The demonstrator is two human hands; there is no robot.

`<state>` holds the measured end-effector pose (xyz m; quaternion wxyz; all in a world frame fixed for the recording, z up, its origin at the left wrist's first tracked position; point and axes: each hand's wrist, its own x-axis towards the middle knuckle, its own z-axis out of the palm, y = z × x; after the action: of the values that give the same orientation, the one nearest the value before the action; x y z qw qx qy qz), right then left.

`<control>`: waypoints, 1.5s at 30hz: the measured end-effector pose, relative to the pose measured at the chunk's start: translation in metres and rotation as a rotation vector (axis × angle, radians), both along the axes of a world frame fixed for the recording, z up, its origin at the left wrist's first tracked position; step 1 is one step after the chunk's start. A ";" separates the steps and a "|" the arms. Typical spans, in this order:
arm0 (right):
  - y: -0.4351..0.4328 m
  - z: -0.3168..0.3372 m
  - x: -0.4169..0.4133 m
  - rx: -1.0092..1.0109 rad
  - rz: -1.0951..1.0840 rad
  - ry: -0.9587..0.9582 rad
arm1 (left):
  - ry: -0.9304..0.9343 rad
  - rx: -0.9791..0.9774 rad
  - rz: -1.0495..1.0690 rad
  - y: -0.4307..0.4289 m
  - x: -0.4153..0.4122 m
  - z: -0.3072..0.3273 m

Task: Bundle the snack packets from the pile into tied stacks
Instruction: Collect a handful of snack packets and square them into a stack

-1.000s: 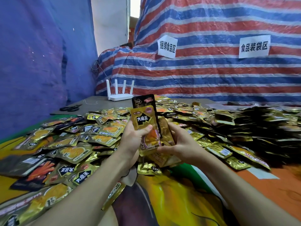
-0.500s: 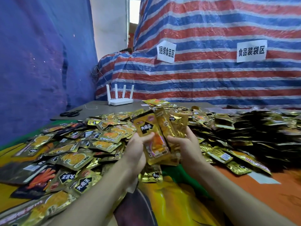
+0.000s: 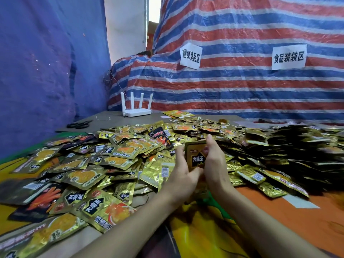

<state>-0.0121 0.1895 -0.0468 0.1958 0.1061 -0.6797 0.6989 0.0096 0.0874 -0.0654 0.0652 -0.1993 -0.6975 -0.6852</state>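
Observation:
A wide pile of gold snack packets [image 3: 119,159] covers the table in front of me, darker packets [image 3: 290,146] heaped to the right. Between my palms stands a small stack of gold packets [image 3: 196,157], label facing me, its lower end down near the table. My left hand [image 3: 181,174] presses the stack's left side with the thumb across its bottom. My right hand [image 3: 214,162] holds the right side, fingers extended upward along its edge. The stack's back and lower part are hidden by my hands.
A white router [image 3: 136,108] and black scissors [image 3: 79,124] sit at the table's far left. A red-white-blue striped tarp [image 3: 242,86] with two paper signs rises behind. A blue wall [image 3: 46,71] closes the left. Orange and yellow table cover [image 3: 279,211] shows near me.
The fanned packets I held up in the air have been squared into one stack and brought down toward the table; both hands now clamp its sides.

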 end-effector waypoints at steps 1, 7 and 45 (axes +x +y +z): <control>0.000 0.000 0.001 -0.065 -0.012 -0.009 | 0.040 -0.060 0.002 0.000 0.000 -0.001; 0.005 -0.003 -0.001 -0.206 0.170 -0.159 | 0.181 -0.096 0.157 -0.013 -0.002 0.006; 0.261 0.045 0.092 1.347 -0.239 -0.744 | 0.162 -0.083 -0.116 0.000 0.017 0.010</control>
<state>0.0802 0.4504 -0.0022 -0.0778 -0.1134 -0.9855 0.0992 0.0262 0.0872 -0.0556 0.0734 -0.2967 -0.7052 -0.6398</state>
